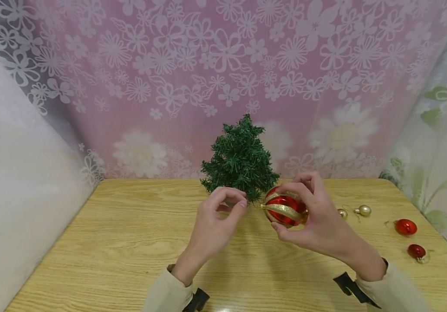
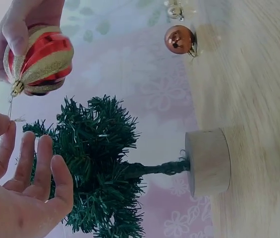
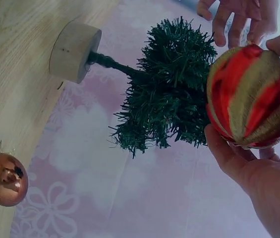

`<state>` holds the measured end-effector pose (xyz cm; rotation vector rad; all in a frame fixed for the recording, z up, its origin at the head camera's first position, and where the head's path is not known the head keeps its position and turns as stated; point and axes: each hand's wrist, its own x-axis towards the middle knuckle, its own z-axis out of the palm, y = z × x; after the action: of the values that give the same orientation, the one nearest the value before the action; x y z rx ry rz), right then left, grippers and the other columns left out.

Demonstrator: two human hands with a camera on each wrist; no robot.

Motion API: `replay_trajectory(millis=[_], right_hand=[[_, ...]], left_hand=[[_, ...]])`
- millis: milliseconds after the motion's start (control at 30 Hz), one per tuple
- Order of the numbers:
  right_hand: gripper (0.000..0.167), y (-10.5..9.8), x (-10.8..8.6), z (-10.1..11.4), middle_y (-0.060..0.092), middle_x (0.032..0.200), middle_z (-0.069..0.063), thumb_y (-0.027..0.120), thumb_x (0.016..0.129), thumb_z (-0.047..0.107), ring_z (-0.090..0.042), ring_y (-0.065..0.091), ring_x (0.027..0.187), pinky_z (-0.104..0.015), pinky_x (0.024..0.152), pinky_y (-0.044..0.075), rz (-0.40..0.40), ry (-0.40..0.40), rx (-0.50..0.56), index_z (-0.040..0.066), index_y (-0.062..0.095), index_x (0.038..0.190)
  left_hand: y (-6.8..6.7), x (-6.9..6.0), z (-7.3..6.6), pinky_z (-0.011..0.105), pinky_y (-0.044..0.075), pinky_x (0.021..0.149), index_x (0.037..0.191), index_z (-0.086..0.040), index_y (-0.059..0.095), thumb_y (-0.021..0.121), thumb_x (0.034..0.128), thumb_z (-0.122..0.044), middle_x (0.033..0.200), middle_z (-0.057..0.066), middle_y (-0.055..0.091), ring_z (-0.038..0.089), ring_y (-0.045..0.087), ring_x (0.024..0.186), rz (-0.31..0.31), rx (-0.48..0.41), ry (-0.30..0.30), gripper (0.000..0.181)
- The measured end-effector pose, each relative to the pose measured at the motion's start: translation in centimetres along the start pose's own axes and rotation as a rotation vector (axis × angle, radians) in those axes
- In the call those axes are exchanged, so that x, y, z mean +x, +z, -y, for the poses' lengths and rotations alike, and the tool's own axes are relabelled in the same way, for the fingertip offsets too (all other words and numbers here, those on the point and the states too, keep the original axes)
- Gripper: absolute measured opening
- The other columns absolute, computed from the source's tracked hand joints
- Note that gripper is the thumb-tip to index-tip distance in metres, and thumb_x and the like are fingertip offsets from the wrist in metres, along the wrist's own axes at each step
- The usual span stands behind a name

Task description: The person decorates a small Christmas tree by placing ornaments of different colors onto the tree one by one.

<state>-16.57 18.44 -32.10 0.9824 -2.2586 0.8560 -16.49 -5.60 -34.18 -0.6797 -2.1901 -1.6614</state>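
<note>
My right hand (image 1: 318,216) grips a large red bauble (image 1: 283,208) with gold glitter stripes, fingers and thumb spread round its sides. The bauble's gold cap points toward my left hand (image 1: 215,221). Between thumb and index finger, the left hand pinches the thin hanging string (image 2: 10,106) tied to that cap; its other fingers are loosely bent. Just behind both hands stands a small green artificial Christmas tree (image 1: 239,156). Its round wooden base (image 2: 209,163) shows in both wrist views, while the hands hide it in the head view.
On the table's right side lie a gold bauble (image 1: 364,210), a second gold one (image 1: 342,213), a bright red bauble (image 1: 405,226) and a dark red one (image 1: 416,251). A copper bauble (image 3: 5,178) rests on the wooden table (image 1: 110,242). Floral curtains (image 1: 207,65) hang behind.
</note>
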Motion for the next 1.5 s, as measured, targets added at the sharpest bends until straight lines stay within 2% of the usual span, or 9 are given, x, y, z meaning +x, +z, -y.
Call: replay_trajectory(millis=[133,233,500,667,767,967,1033,1233,1500], right_hand=[[0.062,0.3,0.1,0.2,0.055,0.130,-0.015,0.088,0.064,0.002,-0.016,0.063,0.101,-0.016,0.072,0.057,0.052,-0.029,0.018,0.005,0.055,0.117],[0.053,0.5,0.1,0.2,0.065,0.126,-0.012,0.083,0.069,0.002,-0.013,0.069,0.093,-0.014,0.069,0.056,0.079,-0.055,0.033,0.006,0.055,0.114],[0.030,1.5,0.0,0.3,0.065,0.108,0.002,0.077,0.081,0.003,-0.005,0.064,0.083,-0.016,0.069,0.054,0.014,-0.075,-0.004,0.017,0.068,0.105],[0.029,1.7,0.2,0.6,0.069,0.105,0.005,0.077,0.085,0.000,-0.004,0.067,0.085,-0.014,0.073,0.055,-0.005,-0.058,0.006,0.019,0.070,0.106],[0.030,1.8,0.3,0.7,0.069,0.104,0.005,0.077,0.085,-0.001,-0.003,0.066,0.083,-0.014,0.072,0.054,-0.010,-0.069,0.015,0.019,0.072,0.107],[0.033,2.0,0.5,0.9,0.068,0.103,0.002,0.075,0.083,-0.006,-0.005,0.064,0.077,-0.014,0.068,0.052,-0.057,-0.092,0.004,0.019,0.073,0.104],[0.031,2.2,0.5,0.9,0.069,0.103,0.001,0.073,0.085,-0.007,-0.006,0.062,0.076,-0.013,0.066,0.049,-0.076,-0.101,0.005,0.016,0.072,0.105],[0.016,2.8,0.4,1.0,0.070,0.103,-0.002,0.066,0.095,0.000,-0.010,0.062,0.084,-0.015,0.075,0.048,-0.125,-0.110,0.021,0.012,0.069,0.104],[0.009,3.2,0.7,1.7,0.070,0.091,0.005,0.064,0.100,0.008,-0.004,0.062,0.079,-0.016,0.065,0.051,-0.115,-0.021,0.099,0.014,0.069,0.105]], left_hand=[[0.2,-0.1,-0.1,0.031,0.058,0.081,0.102,-0.014,0.072,0.066,0.1002,-0.019,0.113,0.001,0.071,0.016,0.069,0.096,-0.004,-0.017,-0.001,0.008],[0.4,-0.2,-0.1,0.032,0.058,0.081,0.104,-0.015,0.071,0.066,0.1009,-0.020,0.112,0.002,0.072,0.017,0.069,0.095,0.012,-0.032,0.016,0.008],[0.6,-0.4,0.3,0.030,0.058,0.085,0.107,-0.017,0.069,0.064,0.1017,-0.016,0.114,0.003,0.070,0.012,0.067,0.101,0.046,0.002,0.161,0.007],[0.7,-0.5,0.5,0.028,0.057,0.086,0.108,-0.014,0.070,0.065,0.1004,-0.014,0.114,0.003,0.069,0.013,0.066,0.103,0.032,0.060,0.226,0.009],[0.8,-0.6,0.5,0.028,0.058,0.087,0.108,-0.014,0.070,0.065,0.1007,-0.014,0.116,0.003,0.067,0.014,0.065,0.105,0.025,0.083,0.237,0.009],[0.8,-0.8,0.4,0.032,0.058,0.087,0.108,-0.015,0.070,0.064,0.1019,-0.018,0.114,0.000,0.066,0.012,0.065,0.104,0.036,0.092,0.201,0.009],[0.8,-0.8,0.4,0.031,0.057,0.087,0.108,-0.018,0.069,0.063,0.1026,-0.020,0.111,-0.003,0.066,0.010,0.065,0.101,0.056,0.087,0.162,0.009],[0.5,-0.9,-0.2,0.028,0.056,0.081,0.106,-0.023,0.068,0.062,0.1032,-0.024,0.105,-0.010,0.066,0.005,0.064,0.095,0.106,0.111,0.026,0.006],[-0.2,-0.7,-1.4,0.026,0.058,0.078,0.107,-0.020,0.065,0.060,0.1044,-0.023,0.101,-0.009,0.068,0.006,0.067,0.090,0.110,0.160,-0.069,0.006]])
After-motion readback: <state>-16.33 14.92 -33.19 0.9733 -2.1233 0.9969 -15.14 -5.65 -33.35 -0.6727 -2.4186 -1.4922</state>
